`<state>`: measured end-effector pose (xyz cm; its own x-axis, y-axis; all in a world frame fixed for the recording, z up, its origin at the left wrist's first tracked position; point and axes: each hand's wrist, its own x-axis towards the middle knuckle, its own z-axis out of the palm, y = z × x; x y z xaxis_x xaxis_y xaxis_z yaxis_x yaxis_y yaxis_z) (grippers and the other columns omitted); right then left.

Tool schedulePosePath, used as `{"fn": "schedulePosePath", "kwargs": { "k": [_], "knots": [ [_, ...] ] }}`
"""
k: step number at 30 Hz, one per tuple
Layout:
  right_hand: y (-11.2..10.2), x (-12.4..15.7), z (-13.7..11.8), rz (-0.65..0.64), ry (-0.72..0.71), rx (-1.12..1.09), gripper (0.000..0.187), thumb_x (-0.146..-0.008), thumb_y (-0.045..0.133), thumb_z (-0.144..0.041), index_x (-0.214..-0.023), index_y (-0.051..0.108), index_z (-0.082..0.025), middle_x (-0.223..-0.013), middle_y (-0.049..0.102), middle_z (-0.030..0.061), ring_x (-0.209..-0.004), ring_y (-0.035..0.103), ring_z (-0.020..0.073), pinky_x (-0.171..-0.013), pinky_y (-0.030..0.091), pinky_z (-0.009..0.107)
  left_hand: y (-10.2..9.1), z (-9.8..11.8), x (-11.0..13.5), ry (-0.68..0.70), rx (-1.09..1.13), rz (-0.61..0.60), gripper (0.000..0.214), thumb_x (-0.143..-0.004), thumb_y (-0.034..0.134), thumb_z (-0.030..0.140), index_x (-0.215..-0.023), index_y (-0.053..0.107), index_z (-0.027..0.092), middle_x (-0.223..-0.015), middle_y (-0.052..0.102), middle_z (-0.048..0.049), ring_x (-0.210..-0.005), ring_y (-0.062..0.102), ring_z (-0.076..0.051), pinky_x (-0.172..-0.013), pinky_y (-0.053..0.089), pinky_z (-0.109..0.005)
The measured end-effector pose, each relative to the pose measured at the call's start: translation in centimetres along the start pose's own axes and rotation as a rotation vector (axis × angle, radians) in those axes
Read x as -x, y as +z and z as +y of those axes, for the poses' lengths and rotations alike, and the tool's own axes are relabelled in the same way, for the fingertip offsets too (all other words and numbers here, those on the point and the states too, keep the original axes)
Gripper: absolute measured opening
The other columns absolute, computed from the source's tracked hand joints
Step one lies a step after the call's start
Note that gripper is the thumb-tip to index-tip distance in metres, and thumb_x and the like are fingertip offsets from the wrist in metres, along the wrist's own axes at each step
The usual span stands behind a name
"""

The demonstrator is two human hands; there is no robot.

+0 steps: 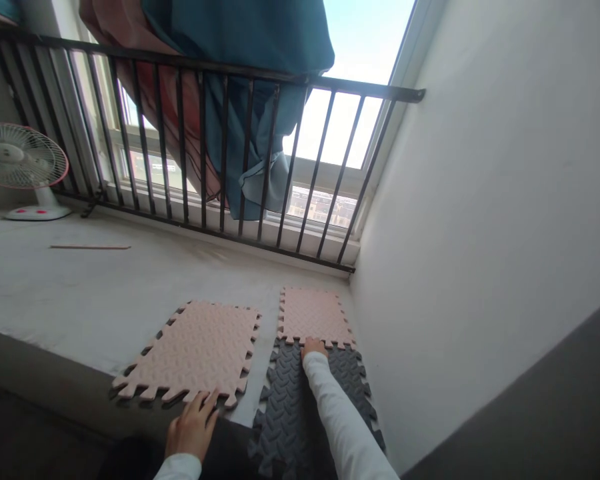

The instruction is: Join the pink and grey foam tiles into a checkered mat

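A pink puzzle-edged foam mat tile (200, 347) lies on the pale ledge, its near edge reaching the ledge's front. My left hand (193, 425) touches that near edge with fingers stretched out and slightly apart. Farther right, a smaller-looking pink foam tile (315, 315) sits close to the wall, directly beyond a black foam tile (285, 393) with a chevron texture. At the seam between these two, my right hand (314, 347) rests with its fingers laid on the edge. Whether the teeth under it are interlocked is hidden. My right sleeve covers part of the black tile.
A white wall (480, 200) rises along the right side. Behind the ledge (180, 267) runs a dark metal railing (225, 153) with blue and pink curtains (260, 40) hanging over it. At left are a white fan (25, 160) and a thin stick (90, 247).
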<state>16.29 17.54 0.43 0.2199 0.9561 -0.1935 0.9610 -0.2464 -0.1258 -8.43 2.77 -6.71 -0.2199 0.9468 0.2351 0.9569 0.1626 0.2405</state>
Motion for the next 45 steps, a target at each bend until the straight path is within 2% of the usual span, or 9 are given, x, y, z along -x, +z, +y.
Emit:
{"fn": "schedulePosePath", "kwargs": {
  "k": [11, 20, 28, 32, 35, 38, 41, 43, 45],
  "knots": [
    [-0.2, -2.5, 1.2, 0.047, 0.036, 0.058, 0.032, -0.078, 0.049, -0.031, -0.108, 0.052, -0.020, -0.110, 0.055, 0.0143, -0.103, 0.050, 0.0242, -0.077, 0.042, 0.035, 2.2, -1.2, -0.5, 0.098, 0.057, 0.177, 0.048, -0.077, 0.026, 0.005, -0.098, 0.063, 0.026, -0.096, 0.067, -0.0007, -0.091, 0.058, -0.011, -0.073, 0.046, -0.021],
    [-1.7, -3.0, 2.0, 0.046, 0.075, -0.017, 0.026, -0.079, 0.043, -0.023, -0.102, 0.053, -0.017, -0.102, 0.060, 0.0135, -0.093, 0.057, 0.0211, -0.071, 0.042, 0.029, 2.4, -0.6, -0.1, 0.102, 0.067, 0.257, 0.037, -0.078, 0.035, 0.012, -0.093, 0.065, 0.025, -0.092, 0.065, -0.0027, -0.086, 0.058, -0.014, -0.069, 0.048, -0.024],
    [-9.8, -4.1, 0.9, 0.274, 0.083, -0.112, 0.029, -0.082, 0.038, -0.033, -0.097, 0.053, -0.014, -0.093, 0.060, 0.0143, -0.085, 0.056, 0.0214, -0.069, 0.041, 0.031, 3.1, -1.0, 0.2, 0.031, 0.199, 0.313, 0.037, -0.076, 0.032, 0.011, -0.091, 0.065, 0.021, -0.089, 0.065, -0.0036, -0.084, 0.058, -0.015, -0.075, 0.049, -0.027],
    [-14.5, -3.0, -0.5, 0.383, -0.035, -0.072, 0.033, -0.085, 0.031, -0.032, -0.094, 0.055, -0.011, -0.095, 0.058, 0.0144, -0.087, 0.055, 0.0195, -0.071, 0.038, 0.029, 3.1, -0.8, 0.1, -0.004, 0.258, 0.285, 0.040, -0.075, 0.030, 0.011, -0.092, 0.064, 0.021, -0.092, 0.064, -0.0046, -0.087, 0.058, -0.016, -0.079, 0.049, -0.028],
    [-15.8, 0.1, -3.6, 0.451, -0.212, 0.001, 0.031, -0.085, 0.031, -0.030, -0.093, 0.055, -0.011, -0.094, 0.058, 0.0124, -0.088, 0.054, 0.0188, -0.072, 0.037, 0.028, 2.9, -0.7, 0.1, -0.050, 0.299, 0.264, 0.041, -0.075, 0.029, 0.013, -0.094, 0.064, 0.021, -0.094, 0.064, -0.0058, -0.089, 0.058, -0.016, -0.080, 0.048, -0.029],
    [-13.6, 5.4, -7.9, 0.425, -0.407, 0.061, 0.023, -0.082, 0.036, -0.026, -0.091, 0.056, -0.016, -0.093, 0.059, 0.0094, -0.085, 0.055, 0.0176, -0.070, 0.039, 0.026, 2.8, -0.8, 0.1, -0.090, 0.338, 0.260, 0.040, -0.074, 0.030, 0.015, -0.093, 0.064, 0.022, -0.094, 0.064, -0.0051, -0.090, 0.058, -0.017, -0.081, 0.049, -0.030],
    [-8.4, 11.3, -10.7, 0.185, -0.744, 0.140, 0.021, -0.080, 0.040, -0.027, -0.090, 0.057, -0.019, -0.088, 0.061, 0.0074, -0.082, 0.057, 0.0181, -0.068, 0.042, 0.027, 2.8, -1.3, 0.4, -0.092, 0.367, 0.277, 0.039, -0.073, 0.031, 0.015, -0.090, 0.065, 0.022, -0.093, 0.064, -0.0055, -0.089, 0.059, -0.016, -0.080, 0.049, -0.028],
    [-4.9, 14.3, -10.7, 0.078, -0.878, 0.085, 0.026, -0.076, 0.045, -0.037, -0.094, 0.057, -0.023, -0.090, 0.061, 0.0057, -0.082, 0.058, 0.0185, -0.069, 0.043, 0.028, 2.7, -1.8, 0.7, -0.086, 0.377, 0.293, 0.038, -0.074, 0.030, 0.016, -0.089, 0.065, 0.021, -0.090, 0.064, -0.0063, -0.085, 0.060, -0.016, -0.077, 0.049, -0.027],
    [-2.4, 16.0, -9.0, 0.013, -0.842, 0.015, 0.028, -0.075, 0.045, -0.039, -0.095, 0.057, -0.024, -0.091, 0.062, 0.0047, -0.083, 0.058, 0.0189, -0.069, 0.044, 0.029, 2.4, -2.3, 1.0, -0.078, 0.377, 0.304, 0.039, -0.076, 0.029, 0.019, -0.090, 0.065, 0.018, -0.089, 0.064, -0.0077, -0.081, 0.060, -0.015, -0.074, 0.049, -0.026]
  ]
}}
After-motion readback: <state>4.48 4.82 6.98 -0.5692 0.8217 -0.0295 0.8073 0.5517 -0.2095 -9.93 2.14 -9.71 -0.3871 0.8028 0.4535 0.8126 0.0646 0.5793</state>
